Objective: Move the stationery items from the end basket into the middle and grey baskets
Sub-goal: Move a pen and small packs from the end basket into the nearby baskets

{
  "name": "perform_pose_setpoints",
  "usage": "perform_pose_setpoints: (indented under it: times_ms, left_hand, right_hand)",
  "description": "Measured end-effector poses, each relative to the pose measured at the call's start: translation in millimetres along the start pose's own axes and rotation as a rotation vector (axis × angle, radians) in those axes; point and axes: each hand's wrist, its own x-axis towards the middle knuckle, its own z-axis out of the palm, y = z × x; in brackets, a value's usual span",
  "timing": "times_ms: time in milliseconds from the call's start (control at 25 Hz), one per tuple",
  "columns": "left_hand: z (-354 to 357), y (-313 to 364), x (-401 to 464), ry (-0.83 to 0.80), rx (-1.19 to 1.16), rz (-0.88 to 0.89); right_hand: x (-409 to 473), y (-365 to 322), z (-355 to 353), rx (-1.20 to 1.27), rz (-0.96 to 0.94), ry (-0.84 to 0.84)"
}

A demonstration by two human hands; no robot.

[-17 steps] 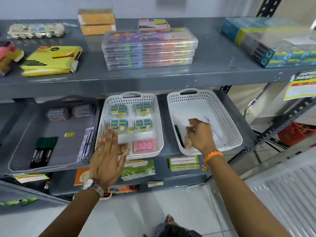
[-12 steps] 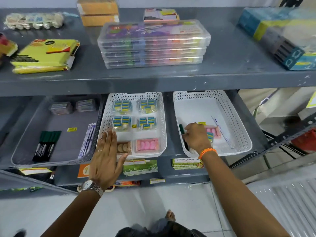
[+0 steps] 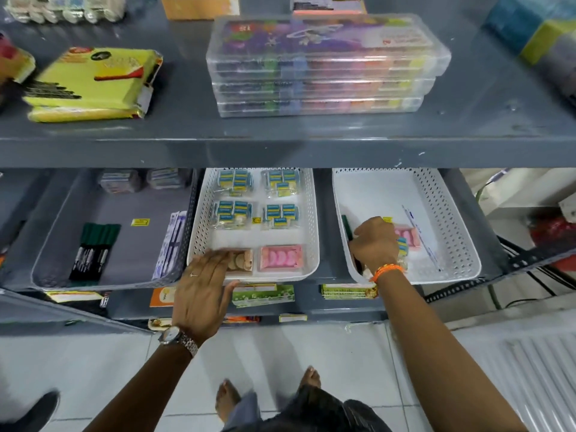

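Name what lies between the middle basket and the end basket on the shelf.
Nothing: in the head view a bare grey shelf strip separates the middle basket from the end basket.

Grey metal shelf [image 3: 324, 272] holds three baskets side by side: grey basket [image 3: 53, 244] left, white middle basket [image 3: 311, 213], white end basket [image 3: 448, 219] right. Paper packets [image 3: 263, 295] along front edge.

Three baskets [image 3: 461, 244], two hands [image 3: 202, 288]
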Motion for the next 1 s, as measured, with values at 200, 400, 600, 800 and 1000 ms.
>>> perform_pose_setpoints:
  times_ms: [200, 400, 600, 800, 1000]
  left_hand:
    - [-1.5, -1.6, 0.2, -0.03, -0.022, -0.01]
    - [-2.2, -2.3, 1.7, 0.017, -0.017, 0.02]
    - [-2.9, -7.6, -1.3, 0.019, 0.03, 0.002]
    - [-11.6, -50.0, -26.0, 0.11, 0.097, -0.041]
    - [-28.2, -116.0, -62.4, 0.123, 0.101, -0.198]
  right_hand:
    - [-13.6, 6.4, -24.5, 0.606, 0.04, 0.14]
    - [-32.7, 2.2, -50.3, 0.964, 0.007, 0.135]
    - [-48.8, -7.5, -56.8, 1.118, -0.003, 0.063]
    - [-52.4, -48.8, -47.6, 1.252, -0.061, -0.041]
    - [-74.0, -142.4, -13.3, 1.269, -0.134, -0.314]
